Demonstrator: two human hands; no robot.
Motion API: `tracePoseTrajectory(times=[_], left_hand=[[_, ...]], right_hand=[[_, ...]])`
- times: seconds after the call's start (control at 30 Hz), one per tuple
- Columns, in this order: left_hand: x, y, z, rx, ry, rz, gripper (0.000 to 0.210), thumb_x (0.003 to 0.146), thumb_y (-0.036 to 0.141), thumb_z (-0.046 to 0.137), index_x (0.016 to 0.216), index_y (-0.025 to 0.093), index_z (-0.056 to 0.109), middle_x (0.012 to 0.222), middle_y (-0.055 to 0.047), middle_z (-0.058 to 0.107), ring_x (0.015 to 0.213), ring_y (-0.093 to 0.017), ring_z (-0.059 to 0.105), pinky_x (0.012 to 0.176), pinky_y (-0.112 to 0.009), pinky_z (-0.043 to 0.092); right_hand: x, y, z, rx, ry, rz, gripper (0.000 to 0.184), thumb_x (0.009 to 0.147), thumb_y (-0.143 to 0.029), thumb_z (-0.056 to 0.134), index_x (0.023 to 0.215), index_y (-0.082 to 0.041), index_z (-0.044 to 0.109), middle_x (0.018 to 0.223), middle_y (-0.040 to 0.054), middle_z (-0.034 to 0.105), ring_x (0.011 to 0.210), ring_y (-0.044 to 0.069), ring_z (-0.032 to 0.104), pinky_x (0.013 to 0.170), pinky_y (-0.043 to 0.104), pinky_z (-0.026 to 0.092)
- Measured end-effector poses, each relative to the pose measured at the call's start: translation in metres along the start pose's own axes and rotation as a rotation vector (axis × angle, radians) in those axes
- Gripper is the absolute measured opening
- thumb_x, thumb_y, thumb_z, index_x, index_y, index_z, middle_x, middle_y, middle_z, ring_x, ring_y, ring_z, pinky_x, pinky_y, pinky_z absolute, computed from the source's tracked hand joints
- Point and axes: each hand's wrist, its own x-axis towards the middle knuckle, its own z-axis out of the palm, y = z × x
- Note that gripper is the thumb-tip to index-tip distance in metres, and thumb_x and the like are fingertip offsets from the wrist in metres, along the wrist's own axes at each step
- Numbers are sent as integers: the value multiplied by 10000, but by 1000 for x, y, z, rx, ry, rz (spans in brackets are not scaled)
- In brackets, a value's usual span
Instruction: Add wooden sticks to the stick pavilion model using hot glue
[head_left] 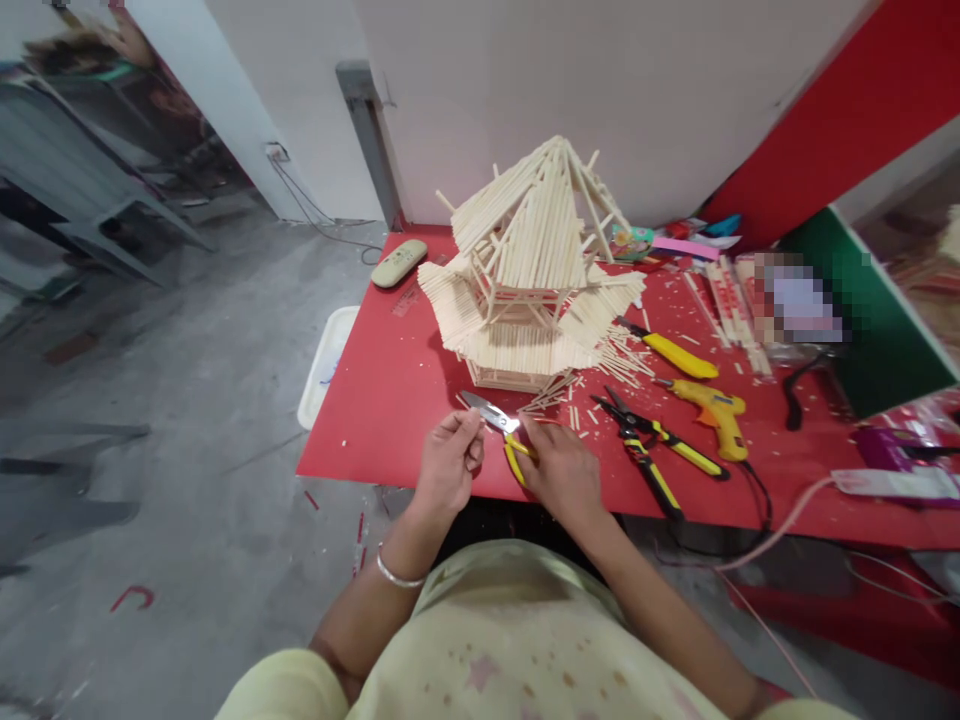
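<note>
My right hand (pixel 564 470) is closed around the yellow handle of a pair of scissors (pixel 491 412), whose silver blades point up and to the left. Close to the blades, my left hand (pixel 450 455) has its fingertips pinched together; whatever sits between them is too small to make out. Just beyond both hands stands a two-tiered model pavilion (pixel 525 290) built of thin wooden sticks, with a pointed roof. Cut stick pieces (pixel 626 355) lie scattered at its right side.
The red table (pixel 360 420) also bears pliers (pixel 649 445), a yellow glue gun (pixel 712 415), a yellow utility knife (pixel 679 355), packs of sticks (pixel 735 305) and a beige case (pixel 399 264). A green box (pixel 877 310) stands at right; a pink cord (pixel 787 525) crosses the front edge.
</note>
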Motion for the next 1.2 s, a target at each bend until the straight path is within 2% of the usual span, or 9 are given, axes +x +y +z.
tracePoseTrajectory(times=[0.13,0.3,0.43,0.57,0.7,0.87,0.97,1.07,1.2], left_hand=[[0,-12,20,108,-74,-6,294,687,356,839,723,147,636,502,56,486,398,-22,375,376,-134,233],[-5,-29,41,164,-219,-110,297,699,368,830,702,145,633,505,53,494,376,-15,341,368,-147,221],[-8,-38,53,237,-238,-160,366,775,484,738,714,131,661,560,-1,569,390,-33,392,353,-162,223],[-9,-31,71,262,-241,-91,412,791,543,697,831,133,698,568,-6,573,384,-41,390,334,-163,180],[-8,-20,92,220,-451,-225,324,748,428,783,739,133,649,467,49,448,360,-22,291,339,-149,158],[-4,-31,120,189,-632,-442,325,713,367,823,786,96,659,747,-42,611,444,5,339,358,-127,161],[-4,-50,135,188,-625,-463,319,689,343,839,754,94,650,754,-31,612,450,8,354,361,-130,168],[-4,-69,150,218,-599,-469,320,667,339,850,727,101,644,677,-10,597,434,3,351,368,-145,179],[-1,-91,167,239,-581,-444,331,659,369,847,747,108,663,717,-26,628,445,-3,377,374,-151,199]], right_hand=[[2,2,-22,327,142,-12,372,929,-356,548,1264,-211,617,1167,99,660,1076,213,574,965,379,441],[1,16,-48,774,197,-29,210,918,-333,586,1068,-251,709,952,26,699,876,138,636,806,284,510],[2,31,-56,814,207,68,189,928,-326,568,867,-222,714,809,14,667,788,136,612,754,282,492],[9,42,-71,813,193,66,223,947,-331,533,839,-213,689,811,16,648,801,142,595,765,288,471],[13,50,-91,767,246,-12,223,953,-323,522,900,-228,716,835,20,648,845,150,590,816,309,465],[0,82,-103,744,246,13,258,966,-347,484,978,-246,722,848,23,659,841,155,604,796,303,478],[-15,123,-103,574,243,207,319,983,-350,403,1100,-230,674,1023,57,681,964,179,619,878,320,474],[-30,172,-96,74,199,609,377,911,-321,474,1236,-170,596,1187,146,629,1137,265,558,974,386,412],[-38,224,-78,-34,103,795,461,787,-258,577,1213,-82,596,1109,218,631,1036,294,594,868,371,429]])
